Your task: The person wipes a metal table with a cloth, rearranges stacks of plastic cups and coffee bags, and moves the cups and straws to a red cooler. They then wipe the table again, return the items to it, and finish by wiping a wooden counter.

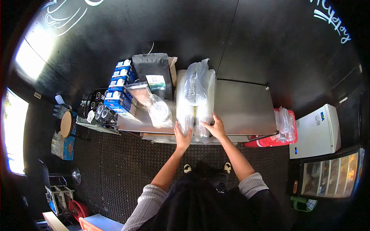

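Note:
Two long plastic-wrapped stacks of clear cups lie side by side on the metal table [246, 107], with a third wrapped bundle [197, 82] on top of them. My left hand [182, 138] touches the near end of the left stack [185, 109], fingers apart. At the near end of the right stack [206, 111], my right hand [216, 127] rests against its side with thumb and fingers spread. Left of the stacks are a clear bag of lids [160, 112] and a black pouch with a label [154, 71].
Blue-and-white cartons [118, 102] stand in a row at the table's left. Beyond that end is a black crate of bottles [101, 109]. On the right are a red container [293, 133] holding plastic packs, a white chest [314, 133] and a glass-fronted display case [329, 175].

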Demonstrator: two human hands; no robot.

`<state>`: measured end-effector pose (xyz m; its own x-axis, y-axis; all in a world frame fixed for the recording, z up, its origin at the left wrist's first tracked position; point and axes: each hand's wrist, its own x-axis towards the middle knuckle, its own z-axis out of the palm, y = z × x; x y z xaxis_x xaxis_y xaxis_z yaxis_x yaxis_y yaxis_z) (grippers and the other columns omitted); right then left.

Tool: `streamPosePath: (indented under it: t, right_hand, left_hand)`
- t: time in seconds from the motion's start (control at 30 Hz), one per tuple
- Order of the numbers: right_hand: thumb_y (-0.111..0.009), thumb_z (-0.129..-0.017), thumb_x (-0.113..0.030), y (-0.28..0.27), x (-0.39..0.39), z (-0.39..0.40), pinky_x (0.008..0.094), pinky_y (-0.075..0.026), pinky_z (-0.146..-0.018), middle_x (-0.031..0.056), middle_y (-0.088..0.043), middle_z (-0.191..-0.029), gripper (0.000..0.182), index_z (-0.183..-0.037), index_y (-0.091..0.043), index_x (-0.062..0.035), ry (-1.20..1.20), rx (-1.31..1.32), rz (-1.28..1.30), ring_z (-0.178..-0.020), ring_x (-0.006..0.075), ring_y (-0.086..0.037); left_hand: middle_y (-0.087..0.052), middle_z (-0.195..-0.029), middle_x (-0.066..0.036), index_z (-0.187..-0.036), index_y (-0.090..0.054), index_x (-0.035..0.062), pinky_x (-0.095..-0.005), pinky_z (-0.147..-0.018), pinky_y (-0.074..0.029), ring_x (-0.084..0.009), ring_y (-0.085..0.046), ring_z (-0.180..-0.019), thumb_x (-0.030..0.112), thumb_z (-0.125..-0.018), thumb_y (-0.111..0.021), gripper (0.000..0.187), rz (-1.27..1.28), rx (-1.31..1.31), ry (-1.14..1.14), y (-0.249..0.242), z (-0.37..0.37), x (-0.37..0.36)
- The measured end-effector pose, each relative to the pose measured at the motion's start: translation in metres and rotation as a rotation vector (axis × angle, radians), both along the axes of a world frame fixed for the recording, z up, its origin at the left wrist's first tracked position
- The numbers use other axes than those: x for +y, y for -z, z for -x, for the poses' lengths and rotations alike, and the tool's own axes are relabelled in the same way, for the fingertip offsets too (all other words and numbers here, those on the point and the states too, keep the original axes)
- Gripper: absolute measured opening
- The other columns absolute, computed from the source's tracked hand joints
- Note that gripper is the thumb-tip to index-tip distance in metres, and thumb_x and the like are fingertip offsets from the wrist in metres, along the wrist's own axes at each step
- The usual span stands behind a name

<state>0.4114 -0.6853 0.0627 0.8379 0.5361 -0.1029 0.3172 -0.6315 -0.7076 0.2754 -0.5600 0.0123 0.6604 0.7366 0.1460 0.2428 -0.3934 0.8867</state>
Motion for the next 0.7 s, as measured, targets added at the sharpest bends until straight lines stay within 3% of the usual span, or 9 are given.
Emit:
streamPosePath:
  t: [0.27, 0.37, 0.4, 0.47, 0.6, 0.7]
  right_hand:
    - [-0.071, -0.063, -0.059, -0.025, -0.015, -0.006, 0.0395, -0.037, -0.098, 0.0228, -0.042, -0.125, 0.099, -0.132, -0.035, 0.002, -0.01, 0.019, 0.007, -0.118, 0.0341, -0.042]
    - [-0.074, -0.063, -0.02, -0.043, -0.031, -0.014, 0.0387, -0.042, -0.088, 0.0166, -0.049, -0.108, 0.057, -0.112, -0.049, -0.0035, -0.058, -0.125, -0.155, -0.105, 0.0313, -0.05]
    - [-0.074, -0.063, -0.02, -0.056, -0.03, -0.014, 0.0387, -0.042, -0.088, 0.0166, -0.049, -0.108, 0.057, -0.112, -0.049, -0.0035, -0.059, -0.128, -0.157, -0.105, 0.0313, -0.05]
    - [-0.063, -0.062, 0.001, -0.087, -0.025, -0.011, 0.037, -0.045, -0.081, 0.0139, -0.05, -0.101, 0.043, -0.103, -0.049, -0.0032, -0.218, -0.259, -0.394, -0.096, 0.0289, -0.053]
    - [-0.053, -0.069, 0.009, -0.13, 0.008, 0.017, 0.0339, -0.046, -0.08, 0.0127, -0.049, -0.105, 0.036, -0.103, -0.05, -0.0027, -0.488, -0.352, -0.414, -0.096, 0.0278, -0.054]
    - [-0.059, -0.076, -0.005, -0.094, 0.037, 0.03, 0.0463, -0.038, -0.094, 0.0101, -0.042, -0.125, 0.037, -0.112, -0.051, -0.0058, -0.651, -0.656, -0.056, -0.11, 0.0266, -0.047]
  left_hand:
    - [-0.034, -0.127, -0.028, -0.134, -0.019, -0.0067, -0.0464, -0.101, -0.028, -0.0409, -0.034, -0.119, 0.03, -0.074, -0.072, 0.088, 0.041, 0.107, 0.017, -0.011, 0.007, 0.019]
    - [-0.033, -0.128, -0.028, -0.134, -0.02, -0.0061, -0.046, -0.101, -0.028, -0.0406, -0.033, -0.12, 0.031, -0.074, -0.072, 0.088, 0.047, 0.076, 0.037, -0.028, 0.021, 0.027]
    - [-0.033, -0.129, -0.027, -0.134, -0.021, -0.0056, -0.0456, -0.101, -0.029, -0.0401, -0.032, -0.121, 0.03, -0.074, -0.072, 0.087, 0.046, 0.051, 0.059, -0.033, 0.025, 0.028]
    - [-0.033, -0.129, -0.027, -0.134, -0.022, -0.0056, -0.0454, -0.101, -0.029, -0.0395, -0.033, -0.121, 0.03, -0.075, -0.072, 0.086, 0.058, 0.056, 0.06, -0.031, 0.03, 0.03]
    - [-0.035, -0.128, -0.027, -0.134, -0.025, -0.0057, -0.0442, -0.101, -0.029, -0.0373, -0.035, -0.121, 0.027, -0.076, -0.07, 0.08, 0.12, 0.011, 0.042, -0.017, 0.032, 0.032]
    - [-0.036, -0.128, -0.026, -0.133, -0.027, -0.0061, -0.0431, -0.101, -0.03, -0.036, -0.036, -0.12, 0.025, -0.078, -0.068, 0.075, 0.137, -0.04, 0.032, -0.017, 0.031, 0.03]
